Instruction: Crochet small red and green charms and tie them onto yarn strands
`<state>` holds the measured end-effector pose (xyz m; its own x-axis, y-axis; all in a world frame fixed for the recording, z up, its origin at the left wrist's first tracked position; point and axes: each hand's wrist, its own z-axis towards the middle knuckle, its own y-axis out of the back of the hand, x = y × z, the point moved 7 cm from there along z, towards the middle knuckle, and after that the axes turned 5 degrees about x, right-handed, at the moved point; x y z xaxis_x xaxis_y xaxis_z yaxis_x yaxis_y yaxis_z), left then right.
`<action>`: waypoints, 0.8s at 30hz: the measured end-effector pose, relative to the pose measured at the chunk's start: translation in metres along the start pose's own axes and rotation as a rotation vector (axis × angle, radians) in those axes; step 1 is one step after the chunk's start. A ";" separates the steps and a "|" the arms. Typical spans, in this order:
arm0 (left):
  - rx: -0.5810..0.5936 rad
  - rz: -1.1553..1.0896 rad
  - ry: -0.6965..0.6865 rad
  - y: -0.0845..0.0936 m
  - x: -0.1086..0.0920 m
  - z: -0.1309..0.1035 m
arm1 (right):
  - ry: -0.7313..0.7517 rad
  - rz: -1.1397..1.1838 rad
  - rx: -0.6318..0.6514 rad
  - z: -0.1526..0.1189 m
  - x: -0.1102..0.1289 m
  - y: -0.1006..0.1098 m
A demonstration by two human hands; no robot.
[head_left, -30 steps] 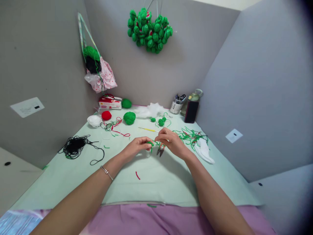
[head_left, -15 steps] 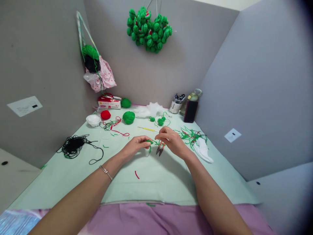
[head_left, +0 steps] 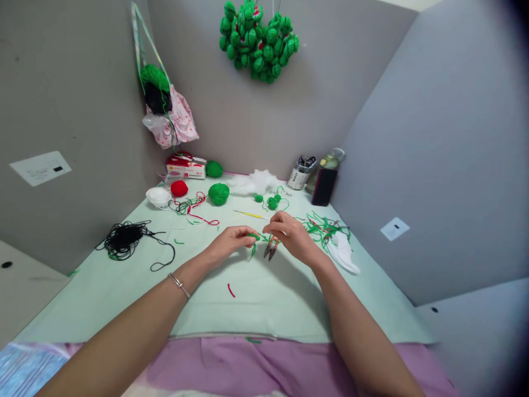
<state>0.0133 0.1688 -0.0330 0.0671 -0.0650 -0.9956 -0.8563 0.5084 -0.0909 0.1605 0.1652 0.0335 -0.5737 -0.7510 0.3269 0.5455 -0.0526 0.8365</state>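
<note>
"What's the left hand (head_left: 236,241) holding?"
"A small green yarn piece (head_left: 253,237), pinched above the pale-green desk (head_left: 285,309), left of orange-handled metal scissors (head_left: 270,251)."
"The right hand (head_left: 288,232)?"
"Curled; whether gripping anything, I can't tell."
"Writing?"
"Print on the far-left red-and-white cardboard box (head_left: 185,169), too small to read."

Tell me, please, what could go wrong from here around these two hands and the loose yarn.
The orange-handled snips lie close by the right hand, blades exposed, so a careless reach might nick it or the green yarn in the left hand. The black yarn sprawls in loose loops and could tangle if pulled.
</note>
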 end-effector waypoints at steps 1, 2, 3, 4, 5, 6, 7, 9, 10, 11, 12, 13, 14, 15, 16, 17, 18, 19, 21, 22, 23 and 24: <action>0.000 0.002 0.004 0.001 0.001 0.000 | -0.006 0.015 0.010 0.000 0.000 0.000; 0.004 0.009 0.006 0.001 0.001 0.000 | -0.015 0.034 0.020 0.000 0.000 -0.001; 0.010 0.018 0.006 0.002 0.002 0.001 | -0.022 0.057 0.030 0.000 0.000 -0.001; 0.019 0.026 0.006 0.002 0.003 0.001 | -0.030 0.082 0.039 0.000 0.000 -0.002; 0.030 0.032 0.003 0.002 0.004 0.001 | -0.038 0.108 0.048 0.000 0.000 -0.002; 0.042 0.037 0.000 0.003 0.005 0.002 | -0.045 0.132 0.054 0.000 0.000 -0.003; 0.051 0.038 -0.005 0.003 0.005 0.002 | -0.051 0.153 0.058 0.000 0.000 -0.003; 0.059 0.034 -0.019 0.003 0.005 0.003 | -0.068 0.187 0.057 0.000 0.001 -0.005; 0.055 0.028 -0.025 0.003 0.005 0.003 | -0.080 0.199 0.044 0.000 0.000 -0.006; 0.044 0.018 -0.028 0.003 0.005 0.003 | -0.093 0.207 0.017 0.000 0.000 -0.006; 0.030 0.006 -0.030 0.004 0.005 0.003 | -0.107 0.214 -0.017 0.000 -0.001 -0.006; 0.018 -0.007 -0.035 0.004 0.004 0.004 | -0.119 0.223 -0.053 0.000 -0.001 -0.006; 0.008 -0.020 -0.045 0.004 0.003 0.004 | -0.127 0.234 -0.084 0.000 -0.001 -0.007; 0.002 -0.031 -0.061 0.004 0.002 0.004 | -0.131 0.247 -0.104 0.000 0.000 -0.008; 0.000 -0.042 -0.081 0.004 0.001 0.004 | -0.131 0.260 -0.108 0.000 0.001 -0.010; -0.001 -0.050 -0.100 0.004 -0.001 0.004 | -0.130 0.271 -0.100 0.001 0.002 -0.013; -0.006 -0.055 -0.114 0.004 -0.001 0.005 | -0.129 0.278 -0.089 0.001 0.004 -0.015; -0.015 -0.058 -0.121 0.005 -0.002 0.005 | -0.127 0.279 -0.081 0.001 0.005 -0.018; -0.036 -0.053 -0.121 0.006 -0.002 0.005 | -0.122 0.272 -0.076 0.001 0.009 -0.021; -0.045 -0.048 -0.119 0.006 -0.003 0.004 | -0.115 0.268 -0.076 0.001 0.010 -0.022; -0.053 -0.044 -0.117 0.007 -0.003 0.004 | -0.106 0.264 -0.076 0.001 0.012 -0.024; -0.060 -0.042 -0.112 0.007 -0.003 0.004 | -0.095 0.258 -0.073 0.001 0.013 -0.025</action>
<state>0.0095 0.1756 -0.0311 0.1571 0.0129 -0.9875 -0.8806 0.4545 -0.1342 0.1391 0.1573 0.0173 -0.4633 -0.6807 0.5675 0.7215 0.0821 0.6875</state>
